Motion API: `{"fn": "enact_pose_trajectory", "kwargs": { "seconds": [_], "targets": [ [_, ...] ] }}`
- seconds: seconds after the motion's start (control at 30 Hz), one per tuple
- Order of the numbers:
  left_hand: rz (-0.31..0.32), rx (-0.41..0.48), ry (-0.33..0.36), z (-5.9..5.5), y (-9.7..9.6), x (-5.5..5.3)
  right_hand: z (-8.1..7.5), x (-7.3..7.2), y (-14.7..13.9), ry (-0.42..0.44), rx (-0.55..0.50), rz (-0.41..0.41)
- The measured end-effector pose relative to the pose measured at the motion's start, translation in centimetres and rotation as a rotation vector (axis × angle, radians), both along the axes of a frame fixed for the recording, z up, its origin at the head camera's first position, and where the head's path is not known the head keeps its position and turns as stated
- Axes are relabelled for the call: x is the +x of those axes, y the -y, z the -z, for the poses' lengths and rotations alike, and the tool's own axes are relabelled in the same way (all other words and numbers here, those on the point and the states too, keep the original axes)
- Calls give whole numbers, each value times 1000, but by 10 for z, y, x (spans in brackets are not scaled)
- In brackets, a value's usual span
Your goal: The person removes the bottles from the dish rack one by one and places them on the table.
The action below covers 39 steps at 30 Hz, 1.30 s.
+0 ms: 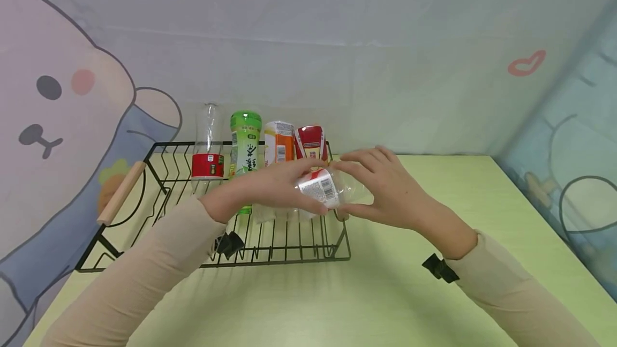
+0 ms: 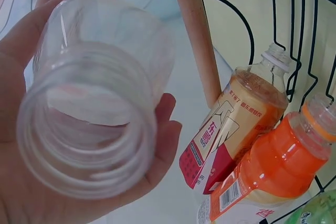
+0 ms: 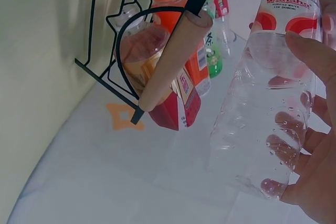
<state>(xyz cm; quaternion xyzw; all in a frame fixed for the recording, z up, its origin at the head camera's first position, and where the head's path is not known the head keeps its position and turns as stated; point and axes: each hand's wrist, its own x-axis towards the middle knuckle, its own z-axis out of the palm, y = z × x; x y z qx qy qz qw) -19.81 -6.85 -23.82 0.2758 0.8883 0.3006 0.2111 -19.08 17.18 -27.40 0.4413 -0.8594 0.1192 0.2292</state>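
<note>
A clear plastic water bottle [image 1: 320, 187] with a white and red label lies tilted between both hands, above the right end of a black wire rack. My left hand [image 1: 277, 189] grips it near the label and neck. In the left wrist view its uncapped mouth [image 2: 86, 135] faces the camera, with fingers curved round the side. My right hand [image 1: 388, 189] holds the lower, clear part. The right wrist view shows the right thumb [image 3: 310, 53] against the bottle [image 3: 257, 108] and fingertips visible through the plastic.
The wire rack [image 1: 270, 262] has wooden handles [image 1: 122, 193]. Leaning in it are a red-labelled clear bottle [image 1: 208, 166], a green tea bottle [image 1: 246, 146], an orange-and-white bottle [image 1: 279, 143] and a red-and-beige bottle [image 1: 310, 141]. A pale green table [image 1: 434, 304] lies beneath; a printed curtain hangs behind.
</note>
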Motion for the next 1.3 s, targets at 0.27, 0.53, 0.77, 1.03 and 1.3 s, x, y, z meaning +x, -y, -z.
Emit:
{"fn": "enact_pose_trajectory", "kwargs": {
  "seconds": [0.27,0.53,0.77,1.03,1.3],
  "targets": [
    [-60,43,8,-3,8,-1,-2,-5,-10,-35,-54,-1],
    [-97,52,-42,-7,26,-3,-4,-12,-23,3,-84,55],
    [-182,97,-44,-14,43,-2,-10,-18,-31,81,-129,116],
    [-253,83,-101,-17,64,-7,-15,-27,-40,195,-238,178],
    [-327,65,-110,-13,78,-21,-11,-45,-48,312,-356,246]
  ]
}}
